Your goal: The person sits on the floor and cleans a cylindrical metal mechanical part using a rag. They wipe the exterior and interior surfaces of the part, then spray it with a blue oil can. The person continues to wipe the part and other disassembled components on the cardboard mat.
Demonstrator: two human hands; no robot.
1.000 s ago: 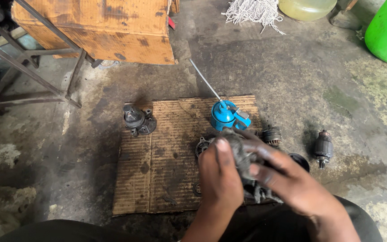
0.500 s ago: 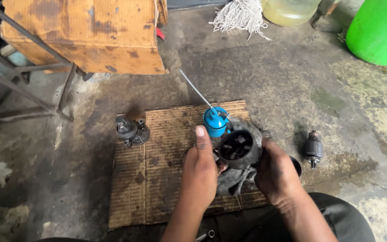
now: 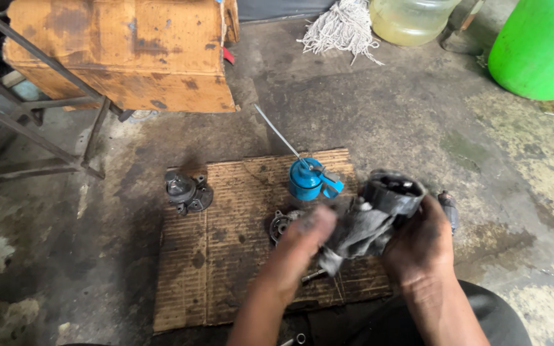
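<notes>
- Housing (image 3: 392, 192), a dark round metal shell with its open end up, sits at about 4 o'clock from the blue oil can (image 3: 307, 181), above the cardboard mat's (image 3: 226, 256) right edge.
- Right hand (image 3: 420, 240) is clasped around the housing from below.
- Left hand (image 3: 309, 234) pinches a grey rag (image 3: 357, 234) against the housing's side.
- A metal part (image 3: 187, 191) lies at the mat's 10 o'clock corner.
- A green drum (image 3: 540, 48) stands at 2 o'clock on the floor.

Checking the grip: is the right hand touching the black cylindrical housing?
Touching. The head view shows the right hand wrapped under the black cylindrical housing.
</notes>
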